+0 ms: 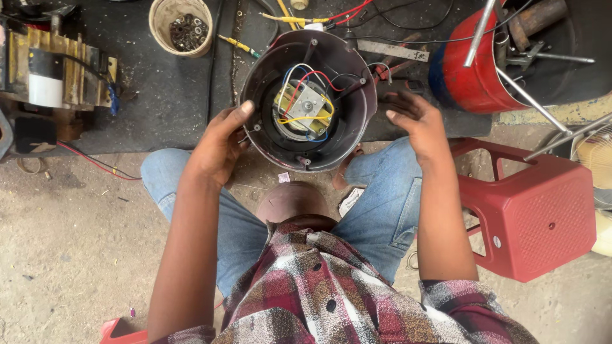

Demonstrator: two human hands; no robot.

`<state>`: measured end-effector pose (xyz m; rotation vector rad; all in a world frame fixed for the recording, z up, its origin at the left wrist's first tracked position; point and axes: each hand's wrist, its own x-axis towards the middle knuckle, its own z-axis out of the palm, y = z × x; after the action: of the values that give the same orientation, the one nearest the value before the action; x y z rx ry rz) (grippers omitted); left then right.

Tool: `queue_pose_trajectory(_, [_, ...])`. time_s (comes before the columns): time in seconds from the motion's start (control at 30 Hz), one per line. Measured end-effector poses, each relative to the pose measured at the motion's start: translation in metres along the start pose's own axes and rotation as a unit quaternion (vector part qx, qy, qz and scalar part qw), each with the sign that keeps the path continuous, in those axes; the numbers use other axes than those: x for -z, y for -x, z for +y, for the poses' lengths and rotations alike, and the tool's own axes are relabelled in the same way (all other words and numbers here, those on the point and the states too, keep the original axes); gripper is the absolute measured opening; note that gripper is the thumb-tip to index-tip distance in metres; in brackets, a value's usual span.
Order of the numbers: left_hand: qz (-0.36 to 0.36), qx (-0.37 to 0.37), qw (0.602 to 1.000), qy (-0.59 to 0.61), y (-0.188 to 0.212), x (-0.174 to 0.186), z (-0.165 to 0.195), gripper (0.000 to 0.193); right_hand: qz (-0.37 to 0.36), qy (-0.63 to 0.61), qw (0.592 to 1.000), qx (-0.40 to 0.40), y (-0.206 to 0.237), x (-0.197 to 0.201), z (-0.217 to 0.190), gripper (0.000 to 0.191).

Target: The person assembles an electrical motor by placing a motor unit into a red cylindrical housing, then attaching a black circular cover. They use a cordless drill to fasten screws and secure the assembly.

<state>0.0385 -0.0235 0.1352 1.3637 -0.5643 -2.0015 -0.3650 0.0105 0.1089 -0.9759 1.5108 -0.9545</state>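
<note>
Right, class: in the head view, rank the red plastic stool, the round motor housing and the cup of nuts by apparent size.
1. red plastic stool
2. round motor housing, close behind, though it may sit nearer the camera
3. cup of nuts, clearly smallest

Housing [347, 121]: between the knees, open side up.
Motor [305, 108]: inside the housing, at its centre.
Left hand [220, 143]: on the housing's left rim.
Right hand [414, 121]: just right of the housing.
Bucket [180, 24]: behind the housing, to its left.
Stool [542, 216]: right of the right knee.
Drum [465, 76]: behind the stool.
</note>
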Motion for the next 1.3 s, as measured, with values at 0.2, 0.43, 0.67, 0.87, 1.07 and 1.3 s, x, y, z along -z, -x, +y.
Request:
queue_pose_trajectory(0.2, [-0.015, -0.030, 0.999, 0.030, -0.004, 0.003, -0.009, 0.074, 0.173, 0.347, 0.921, 0.034, 0.001, 0.033, 0.046, 0.025])
queue_pose_trajectory(0.43, [0.120, -0.064, 0.973, 0.186, -0.006, 0.000, -0.054, 0.074, 0.195, 0.477, 0.857, 0.002, -0.011, 0.049, 0.072, 0.031])
queue_pose_trajectory(0.67, [0.101, 0.069, 0.986, 0.114, 0.004, -0.030, -0.161, 0.047, 0.137, 0.604, 0.785, 0.009, -0.051, 0.030, 0.097, 0.022])
queue_pose_trajectory(0.87, [0.035, 0.087, 0.972, 0.214, 0.006, -0.067, -0.197, 0.050, 0.152, 0.630, 0.761, 0.025, -0.056, 0.012, 0.105, 0.017])
queue_pose_trajectory(1.07, [0.056, -0.008, 0.909, 0.414, -0.004, -0.084, -0.185, 0.072, 0.119, 0.569, 0.814, -0.004, -0.036, -0.007, 0.095, 0.037])
queue_pose_trajectory(1.3, [0.108, -0.005, 0.903, 0.416, -0.014, -0.076, -0.186, 0.086, 0.126, 0.566, 0.811, 0.071, -0.017, -0.034, 0.108, 0.036])
